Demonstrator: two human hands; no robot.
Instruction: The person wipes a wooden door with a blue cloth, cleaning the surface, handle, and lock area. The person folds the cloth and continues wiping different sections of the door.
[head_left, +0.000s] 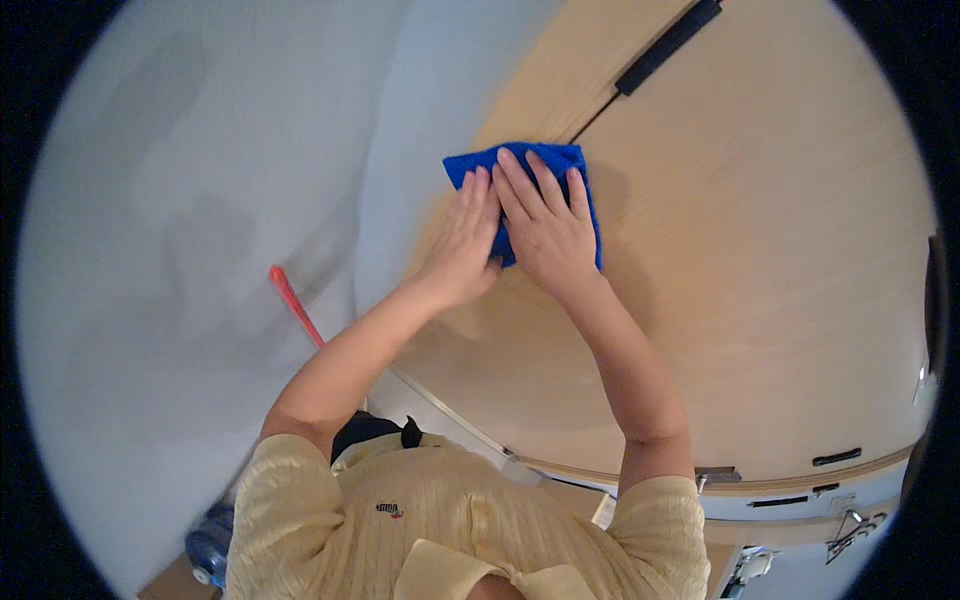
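My left hand (466, 240) rests on the left edge of a folded blue cloth (551, 159), its thumb near the cloth's lower corner. Beside it, my right hand (551, 225) lies over the cloth's right part with the fingers spread. Both hands press the cloth against a light wooden panel (712, 262). A thin dark seam runs from the cloth's upper edge to a long black fitting (667, 46) on the panel. The cloth covers the wood beneath it.
A pale wall (187, 225) stands left of the panel. A red stick (296, 304) shows there, partly behind my left forearm. A blue-tinted water bottle (206, 547) is at lower left. Metal fittings (718, 475), a black handle (836, 456) and hangers (855, 534) are at lower right.
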